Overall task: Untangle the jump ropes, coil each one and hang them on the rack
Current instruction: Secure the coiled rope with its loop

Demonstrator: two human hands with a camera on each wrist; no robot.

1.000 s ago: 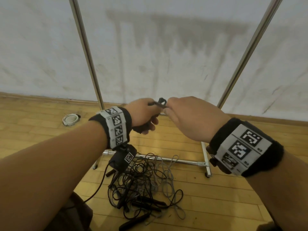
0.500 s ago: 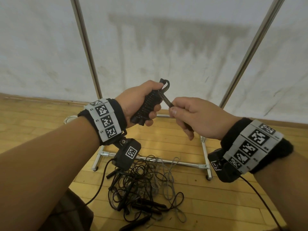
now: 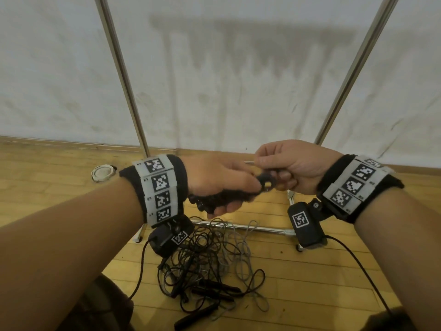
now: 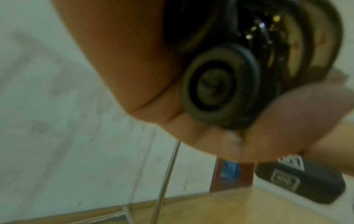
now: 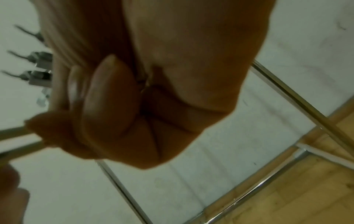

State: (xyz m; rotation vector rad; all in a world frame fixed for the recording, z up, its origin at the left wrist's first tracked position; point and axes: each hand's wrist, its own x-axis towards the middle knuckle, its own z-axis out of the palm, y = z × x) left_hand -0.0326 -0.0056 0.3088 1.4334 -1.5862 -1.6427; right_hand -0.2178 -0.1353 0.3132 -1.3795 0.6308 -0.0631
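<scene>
The left hand [image 3: 214, 182] grips a black ribbed jump-rope handle [image 3: 222, 199], now lowered and lying roughly level, where 0.5 s ago it stood tilted upward with its looped end high. The right hand [image 3: 293, 166] has closed in on that end, its fingers [image 3: 267, 161] curled and pinching the dark piece by the handle's tip [image 3: 338, 185]; exactly what they pinch is hidden. In the left wrist view the handle's round end cap [image 4: 220, 84] sits against the palm. The other jump ropes [image 3: 210, 266] lie in a tangled heap on the floor, just in front of the rack [image 3: 241, 226] base, none hung yet. Judging by this, the person is freeing 1 rope at its handle, so coiling comes later.
</scene>
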